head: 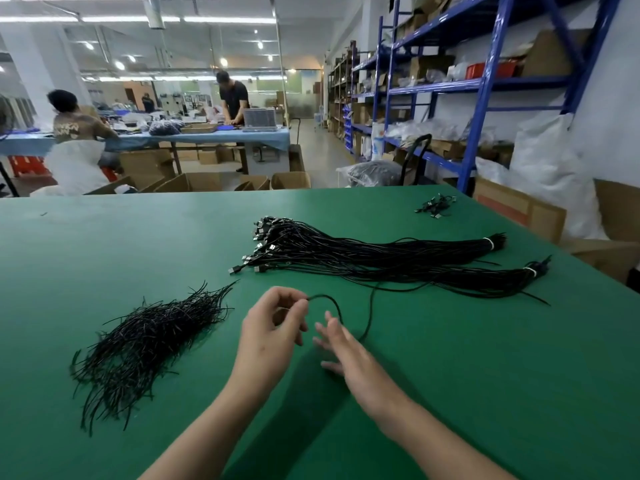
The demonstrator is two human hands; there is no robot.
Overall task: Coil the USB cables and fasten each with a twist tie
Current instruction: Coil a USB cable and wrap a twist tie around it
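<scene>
The left hand (273,327) pinches one end of a thin black cable (370,311) in its fingers (298,308). The right hand (349,365) hovers beside it, fingers straight and spread, holding nothing. To the left lies a heap of black ties (145,344). Farther off on the green bench (450,375), two tied cable bundles (381,258) fan out their USB plugs. Blue shelves (485,81) stand on the right. The print on a distant shirt is too blurred to read.

Green table (104,258) in front. Behind it, open cardboard boxes (194,181) on the floor. Farther back, a blue table (242,135) with a seated person (79,126) and a standing person (233,95). At right, blue shelves (485,84) loaded with cartons (550,55), white bags (550,168) beside.
</scene>
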